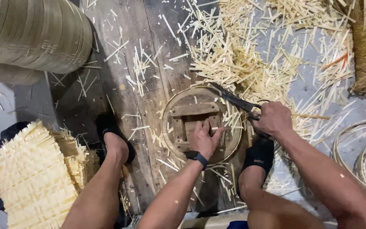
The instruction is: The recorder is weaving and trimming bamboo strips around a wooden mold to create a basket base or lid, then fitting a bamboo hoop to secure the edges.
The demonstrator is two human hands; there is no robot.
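Note:
A round wooden form [178, 146] with a bamboo hoop rim and cross bars lies on dark floor planks between my feet. My left hand [205, 138], with a dark watch on the wrist, presses flat on the form's centre, fingers spread. My right hand [273, 120] is closed on the handles of black shears [233, 98]. Their blades point up and left over the form's upper right rim. Pale bamboo offcuts lie on the form and around it.
A thick heap of cut bamboo strips [250, 51] covers the floor behind. Stacked woven bamboo mats [34, 178] sit at lower left, large rolled bamboo strip coils [30, 34] at upper left, and thin hoops [361, 157] at right. My feet wear dark slippers.

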